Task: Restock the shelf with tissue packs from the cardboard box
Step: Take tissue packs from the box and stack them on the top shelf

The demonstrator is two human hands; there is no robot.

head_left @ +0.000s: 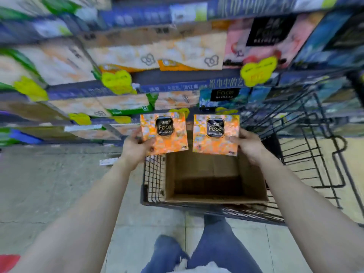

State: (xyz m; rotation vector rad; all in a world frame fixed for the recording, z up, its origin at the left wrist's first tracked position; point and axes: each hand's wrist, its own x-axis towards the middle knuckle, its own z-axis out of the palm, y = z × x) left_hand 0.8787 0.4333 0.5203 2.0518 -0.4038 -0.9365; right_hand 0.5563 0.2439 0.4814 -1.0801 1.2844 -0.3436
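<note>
above the cardboard box [214, 199] in the wire cart [153, 180], my left hand [136, 148] grips one orange tissue pack [163, 133] at its lower corner, thumb across its face; my right hand [250, 146] grips a second pack [215, 134] by its side edge. both are clear of the box, ready for shelving. next i need a gap on the shelf [173, 86] ahead.

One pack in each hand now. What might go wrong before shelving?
The left hand holds the left pack and the right hand the right pack by one outer edge each; either grip may slip, dropping a pack into the cardboard box. The crowded shelf may dent them.
</note>
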